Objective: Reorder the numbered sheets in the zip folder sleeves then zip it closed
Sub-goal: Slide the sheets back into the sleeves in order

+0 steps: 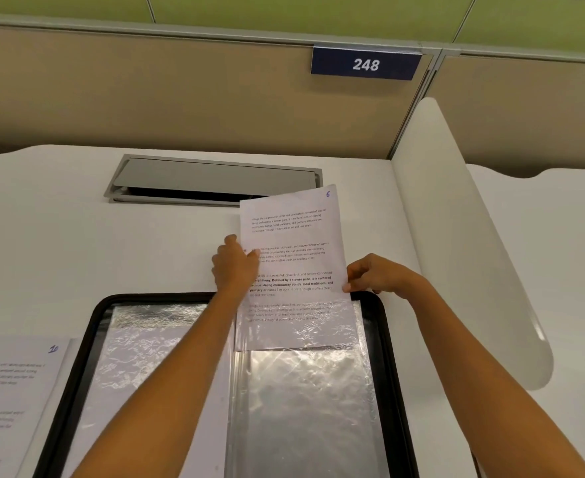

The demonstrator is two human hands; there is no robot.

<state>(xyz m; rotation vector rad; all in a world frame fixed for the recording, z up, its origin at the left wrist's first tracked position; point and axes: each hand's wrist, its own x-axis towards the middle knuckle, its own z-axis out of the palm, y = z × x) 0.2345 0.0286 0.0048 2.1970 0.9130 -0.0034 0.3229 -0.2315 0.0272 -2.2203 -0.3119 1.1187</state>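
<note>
My left hand grips the left edge of the sheet marked 6, thumb on its face, and my right hand pinches its right edge lower down. The hands are apart, the paper spanning between them. The sheet's long axis runs from 6 toward 12 o'clock, leaning a little to 1. Its bottom end sits inside the clear right-hand sleeve of the open zip folder, which lies at 6 o'clock from my hands. Any slide, I judge, must follow that axis through the sleeve mouth at the folder's far rim. Bare bench lies at 9 o'clock, a cable hatch at 12 and a white divider close at 3. The sheet marked 10 lies at 8 o'clock, beside the folder.
</note>
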